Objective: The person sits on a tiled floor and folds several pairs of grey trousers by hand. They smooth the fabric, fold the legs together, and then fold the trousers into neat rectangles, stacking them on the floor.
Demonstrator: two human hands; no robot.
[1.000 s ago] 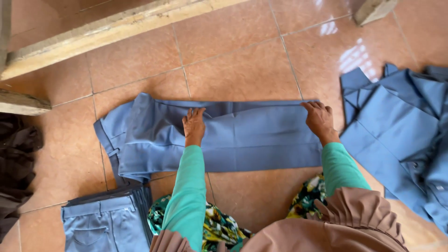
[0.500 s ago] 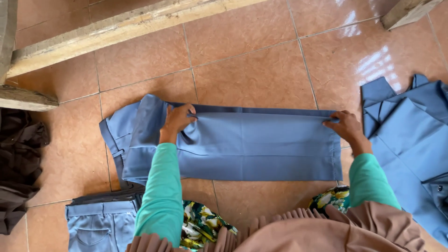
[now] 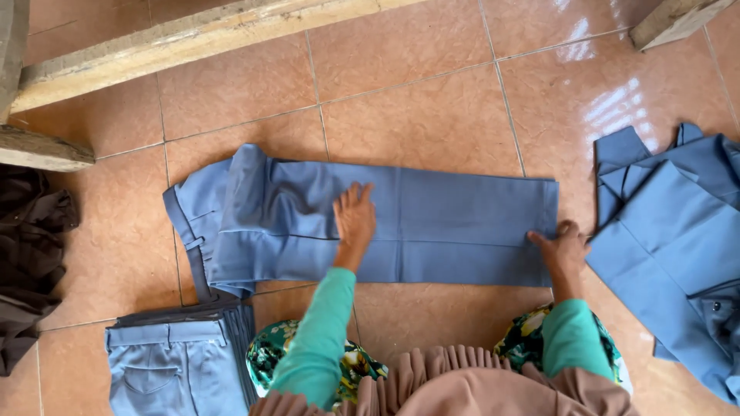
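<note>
Blue trousers (image 3: 432,223): folded lengthwise, flat on tiled floor (image 3: 432,100), centre frame. Left hand (image 3: 354,217): released, palm flat on the cloth mid-length. Right hand (image 3: 564,248): at 3 o'clock, fingers pinching the hem end. Folded trouser stack (image 3: 181,362): 7 o'clock. Loose blue garments (image 3: 678,246): 3 o'clock. Dark cloth (image 3: 31,254): 9 o'clock.

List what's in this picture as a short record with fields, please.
Setting: tiled floor, wooden beam along the top
Left hand: flat on the blue trousers, near their middle
Right hand: at the trousers' right end
Folded stack: blue trousers, lower left
Blue garments: right
Dark cloth: far left
</note>
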